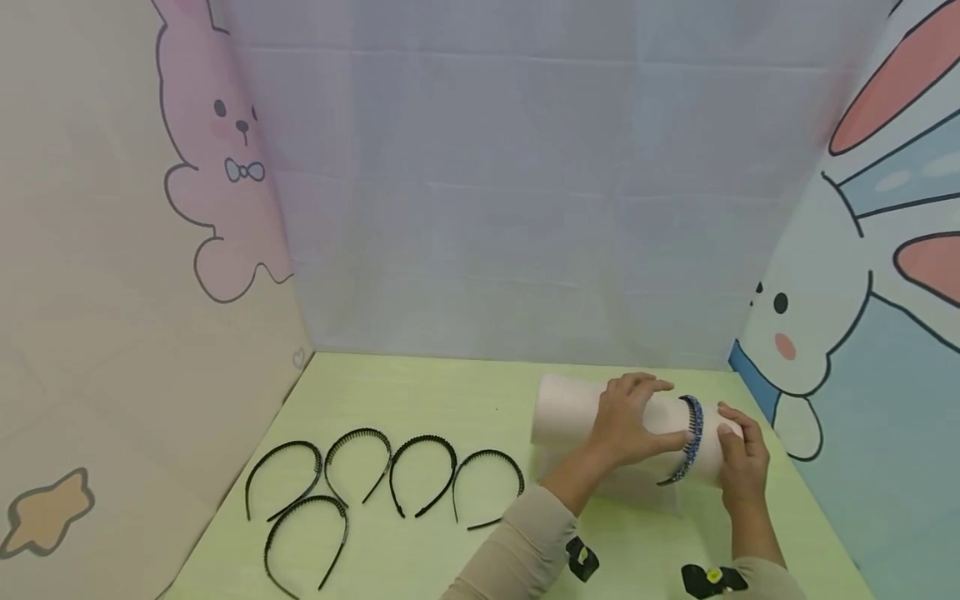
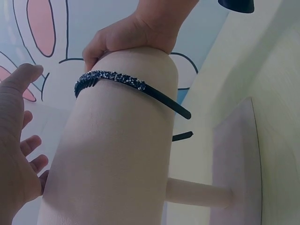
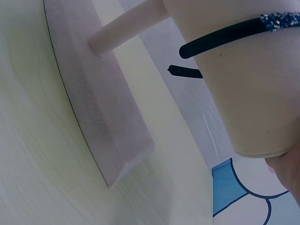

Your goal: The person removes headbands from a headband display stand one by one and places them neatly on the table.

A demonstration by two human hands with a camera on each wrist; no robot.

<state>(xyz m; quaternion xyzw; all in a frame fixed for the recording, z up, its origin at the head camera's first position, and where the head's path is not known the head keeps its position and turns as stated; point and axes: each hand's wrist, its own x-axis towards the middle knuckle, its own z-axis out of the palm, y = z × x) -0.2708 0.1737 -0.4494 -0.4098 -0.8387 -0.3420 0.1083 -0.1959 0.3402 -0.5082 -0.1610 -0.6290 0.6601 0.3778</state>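
A glittery blue headband (image 1: 694, 442) sits around a pale cylindrical headband stand (image 1: 562, 408), near its right end. In the left wrist view, sparkles cover the headband's (image 2: 110, 77) top and its dark tips stick out below the cylinder. My left hand (image 1: 628, 421) is over the middle of the cylinder with fingers spread; its thumb points toward the headband. The left wrist view shows the hand (image 2: 16, 145) beside the cylinder, holding nothing. My right hand (image 1: 744, 458) grips the cylinder's right end, its fingers curled over the end. Only part of it (image 3: 286, 171) shows in the right wrist view.
Several black toothed headbands lie on the pale green table (image 1: 420, 383) at the left, one (image 1: 307, 500) nearer the front. The stand's flat base (image 3: 108, 117) and short post (image 3: 126, 28) are under the cylinder. Cartoon-printed walls (image 1: 900, 417) enclose the table.
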